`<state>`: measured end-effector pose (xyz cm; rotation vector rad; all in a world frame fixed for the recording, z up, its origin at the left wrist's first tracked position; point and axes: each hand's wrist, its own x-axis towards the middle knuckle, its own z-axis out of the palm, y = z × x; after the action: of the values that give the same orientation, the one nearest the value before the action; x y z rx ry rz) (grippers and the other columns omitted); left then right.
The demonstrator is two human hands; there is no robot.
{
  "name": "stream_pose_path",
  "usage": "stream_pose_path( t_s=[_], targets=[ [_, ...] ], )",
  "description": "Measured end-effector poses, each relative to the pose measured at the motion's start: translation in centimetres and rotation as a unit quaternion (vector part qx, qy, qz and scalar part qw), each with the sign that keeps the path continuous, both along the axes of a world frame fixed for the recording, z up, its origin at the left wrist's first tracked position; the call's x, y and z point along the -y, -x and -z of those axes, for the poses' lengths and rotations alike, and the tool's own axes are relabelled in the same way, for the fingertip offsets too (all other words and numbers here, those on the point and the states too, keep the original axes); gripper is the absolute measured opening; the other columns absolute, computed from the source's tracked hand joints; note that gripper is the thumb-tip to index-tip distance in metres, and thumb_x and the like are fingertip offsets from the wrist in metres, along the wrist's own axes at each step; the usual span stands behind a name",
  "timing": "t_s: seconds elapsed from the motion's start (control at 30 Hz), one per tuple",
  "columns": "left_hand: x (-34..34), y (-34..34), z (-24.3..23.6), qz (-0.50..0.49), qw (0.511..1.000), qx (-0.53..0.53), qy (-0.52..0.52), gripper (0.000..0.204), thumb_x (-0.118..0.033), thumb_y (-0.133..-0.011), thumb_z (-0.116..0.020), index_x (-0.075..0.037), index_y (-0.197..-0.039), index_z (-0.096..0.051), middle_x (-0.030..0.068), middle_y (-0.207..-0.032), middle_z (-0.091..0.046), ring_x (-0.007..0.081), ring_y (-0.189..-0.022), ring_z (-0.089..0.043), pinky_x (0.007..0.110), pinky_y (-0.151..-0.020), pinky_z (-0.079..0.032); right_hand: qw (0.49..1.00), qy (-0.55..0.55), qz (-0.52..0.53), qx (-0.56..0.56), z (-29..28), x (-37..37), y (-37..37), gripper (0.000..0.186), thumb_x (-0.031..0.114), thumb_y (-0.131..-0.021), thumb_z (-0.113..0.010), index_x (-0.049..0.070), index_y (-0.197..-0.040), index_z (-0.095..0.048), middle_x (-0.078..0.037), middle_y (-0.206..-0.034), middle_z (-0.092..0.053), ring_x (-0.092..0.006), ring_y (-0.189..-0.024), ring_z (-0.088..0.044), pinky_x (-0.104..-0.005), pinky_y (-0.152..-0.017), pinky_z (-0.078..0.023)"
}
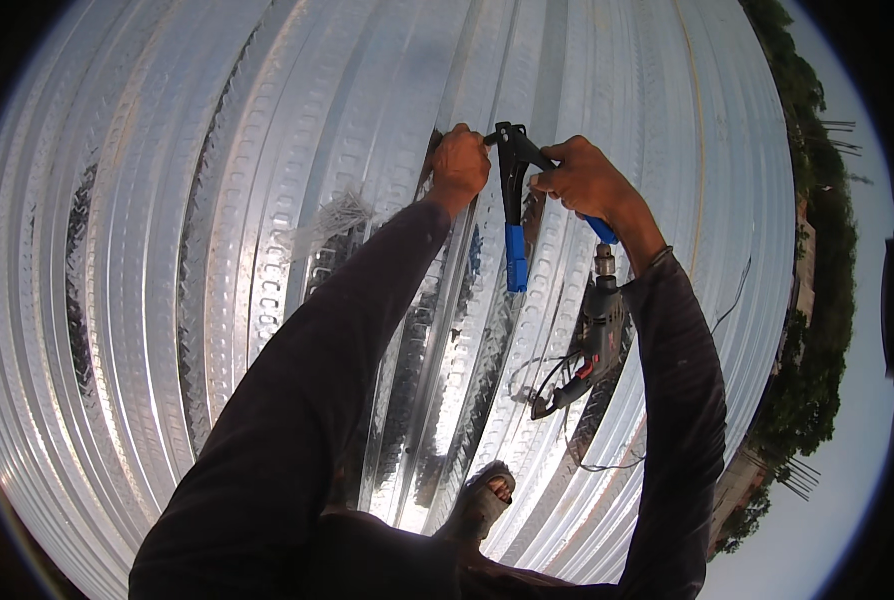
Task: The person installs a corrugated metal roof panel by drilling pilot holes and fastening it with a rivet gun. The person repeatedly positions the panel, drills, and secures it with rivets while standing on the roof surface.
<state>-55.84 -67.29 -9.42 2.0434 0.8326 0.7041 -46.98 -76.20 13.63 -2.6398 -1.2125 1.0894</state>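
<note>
My right hand (582,178) grips one handle of a black hand riveter (513,160) with blue grips; its other handle hangs downward, apart. My left hand (457,160) is closed at the riveter's nose, and what its fingers hold is hidden. Below my right hand, a grey corded drill (597,330) lies on the ribbed silver metal sheeting (137,250), its chuck toward the riveter. A pile of thin silver pieces, probably rivets (342,215), lies on the sheeting left of my left hand.
My sandalled foot (482,500) stands on the sheeting near the bottom. A dark cable (617,465) runs from the drill area. Beyond the sheeting's right edge are green trees (807,380), masonry with protruding steel bars (797,475) and sky.
</note>
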Motion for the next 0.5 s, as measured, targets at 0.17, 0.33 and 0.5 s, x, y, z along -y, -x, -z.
stream_pose_path(
  t_s=[0.17, 0.33, 0.5],
  targets=[
    [0.2, 1.2, -1.7, -0.069, 0.997, -0.005, 0.028, 0.020, -0.010, -0.088, -0.066, 0.000, -0.104, -0.073, 0.0224, -0.100, -0.066, 0.0381, -0.096, -0.066, 0.045, -0.085, -0.052, 0.996, -0.078, -0.032, 0.036, 2.5, -0.6, 1.1, 0.035, 0.018, -0.082, -0.073, -0.011, -0.101, -0.072, -0.010, -0.062, -0.061, -0.0180, -0.052, -0.060, -0.0327, -0.049, -0.048],
    [7.1, 7.0, -5.5, -0.050, 0.937, 0.073, 0.338, 0.040, -0.034, -0.100, -0.061, 0.002, -0.114, -0.067, 0.0126, -0.081, -0.065, 0.0284, -0.069, -0.065, 0.039, -0.071, -0.054, 0.999, 0.005, -0.044, 0.013, 2.8, -1.8, 1.8, 0.036, 0.019, -0.081, -0.074, -0.012, -0.099, -0.071, -0.014, -0.070, -0.065, -0.0227, -0.062, -0.066, -0.0351, -0.054, -0.050],
    [13.0, 11.8, -6.4, 0.059, 0.626, 0.039, 0.777, 0.053, -0.061, -0.101, -0.052, -0.008, -0.096, -0.059, 0.0029, -0.075, -0.057, 0.0151, -0.055, -0.056, 0.033, -0.050, -0.047, 0.996, 0.007, 0.040, 0.079, 4.8, -0.4, 2.8, 0.038, 0.024, -0.081, -0.073, -0.006, -0.103, -0.067, -0.019, -0.095, -0.072, -0.0350, -0.094, -0.070, -0.0421, -0.077, -0.055]
  ],
)
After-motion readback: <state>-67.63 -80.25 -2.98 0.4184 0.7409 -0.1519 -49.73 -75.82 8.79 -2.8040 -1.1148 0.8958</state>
